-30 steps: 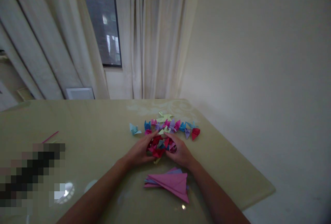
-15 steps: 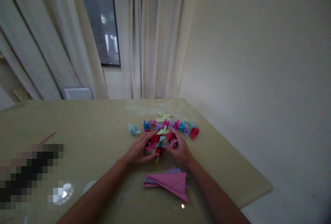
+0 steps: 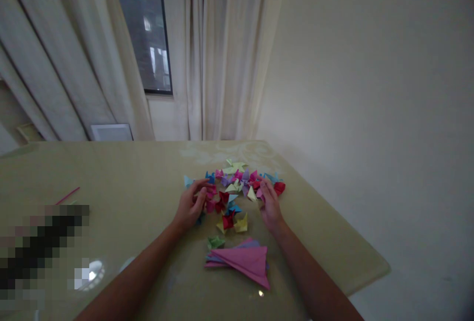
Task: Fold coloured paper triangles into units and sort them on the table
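Dim room: pale curtains [image 3: 218,54] flank dark window [image 3: 142,29].

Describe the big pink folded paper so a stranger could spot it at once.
Start at the yellowish table, then find the heap of small coloured folded pieces between the left hand and right hand. Just nearer the camera lies the pink paper triangle: flat and far larger than every piece in the heap.

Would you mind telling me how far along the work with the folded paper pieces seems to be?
Done: many small folded pieces lie clustered on the table. In hand: the left hand and right hand rest open at either side of that cluster, fingers touching pieces. Left: a stack of larger flat triangles, pink on top, lies untouched nearer the person.
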`<state>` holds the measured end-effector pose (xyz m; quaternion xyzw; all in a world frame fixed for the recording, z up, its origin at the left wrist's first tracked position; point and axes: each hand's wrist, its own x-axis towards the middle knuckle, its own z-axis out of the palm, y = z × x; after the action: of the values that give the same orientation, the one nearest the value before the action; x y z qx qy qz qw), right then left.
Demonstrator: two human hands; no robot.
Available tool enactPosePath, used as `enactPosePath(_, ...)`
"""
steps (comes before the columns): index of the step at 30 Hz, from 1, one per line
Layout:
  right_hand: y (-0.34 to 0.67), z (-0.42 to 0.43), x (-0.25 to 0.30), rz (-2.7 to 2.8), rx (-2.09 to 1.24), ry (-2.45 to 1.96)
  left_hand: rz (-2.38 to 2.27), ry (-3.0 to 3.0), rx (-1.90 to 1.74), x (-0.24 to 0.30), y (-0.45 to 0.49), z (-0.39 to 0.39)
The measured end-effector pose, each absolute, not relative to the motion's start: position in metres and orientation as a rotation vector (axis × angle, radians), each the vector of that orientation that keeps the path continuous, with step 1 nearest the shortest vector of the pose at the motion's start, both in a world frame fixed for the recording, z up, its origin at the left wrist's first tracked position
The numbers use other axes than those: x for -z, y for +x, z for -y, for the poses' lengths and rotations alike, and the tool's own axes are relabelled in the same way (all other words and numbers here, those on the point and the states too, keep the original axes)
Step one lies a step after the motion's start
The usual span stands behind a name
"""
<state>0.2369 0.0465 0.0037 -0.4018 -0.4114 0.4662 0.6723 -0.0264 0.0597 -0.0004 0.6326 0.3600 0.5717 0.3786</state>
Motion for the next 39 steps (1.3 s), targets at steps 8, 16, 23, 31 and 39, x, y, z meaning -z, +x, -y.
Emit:
enactPosePath(8,0.238,-0.053,-0.005,0.692,-1.062,-0.833,-0.825,1.283,-1.500,0.000,-0.034,-0.071)
enactPosePath(16,0.237,-0.052,0.001,0.673,-1.173,-0.823,-0.825,1.222,-1.474,0.010,-0.038,-0.080)
enactPosePath(23,0.239,-0.048,-0.001,0.745,-1.211,-0.838,-0.796,1.218,-1.428,0.012,-0.037,-0.079)
enactPosePath(31,0.236,-0.041,-0.012,0.802,-1.234,-0.791,-0.789,1.197,-1.397,0.013,-0.035,-0.080)
enactPosePath(39,0.233,-0.041,-0.011,0.898,-1.242,-0.773,-0.825,1.291,-1.360,0.008,-0.034,-0.077)
